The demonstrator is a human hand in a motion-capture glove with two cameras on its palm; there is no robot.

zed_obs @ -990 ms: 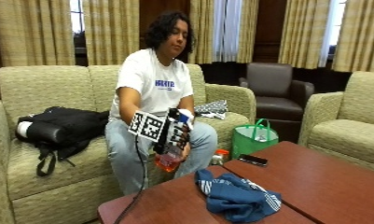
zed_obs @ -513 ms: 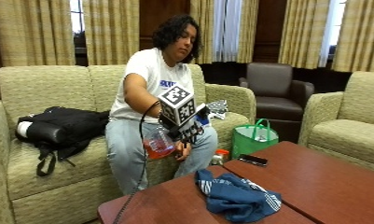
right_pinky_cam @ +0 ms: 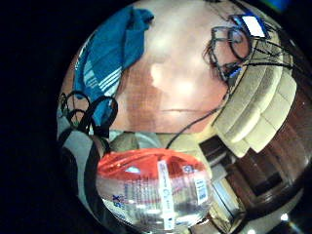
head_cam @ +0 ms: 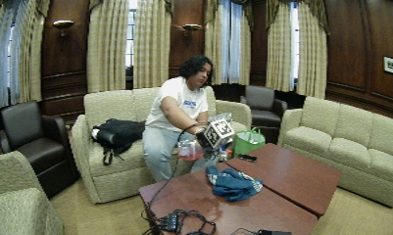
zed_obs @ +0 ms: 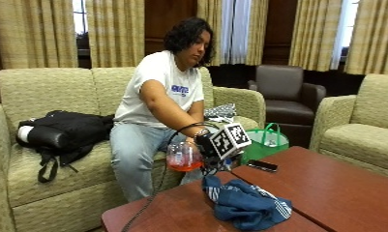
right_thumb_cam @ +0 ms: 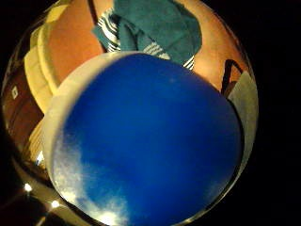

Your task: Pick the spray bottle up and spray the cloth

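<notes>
A person sits on the sofa and grips the spray bottle (zed_obs: 183,157) in the gloved right hand (zed_obs: 208,145), just over the table's near edge. The clear bottle holds orange-red liquid and is tipped sideways, its body pointing away from the cloth. The blue striped cloth (zed_obs: 245,205) lies crumpled on the brown table (zed_obs: 335,193), right below and in front of the hand. In the little finger side palm view the bottle (right_pinky_cam: 155,194) sits close to the palm, with the cloth (right_pinky_cam: 111,54) beyond it. A blue, white-rimmed part (right_thumb_cam: 150,141) fills the thumb side palm view, with the cloth (right_thumb_cam: 155,23) past it.
A black phone (zed_obs: 262,166) lies on the table behind the cloth. A green bag (zed_obs: 265,141) stands on the floor beside the sofa. A black backpack (zed_obs: 63,134) rests on the sofa seat. Cables (head_cam: 182,223) lie at the table's near end.
The hand with the bottle rose from lap height, then moved toward the table and down, ending just above the cloth. The cloth has not moved.
</notes>
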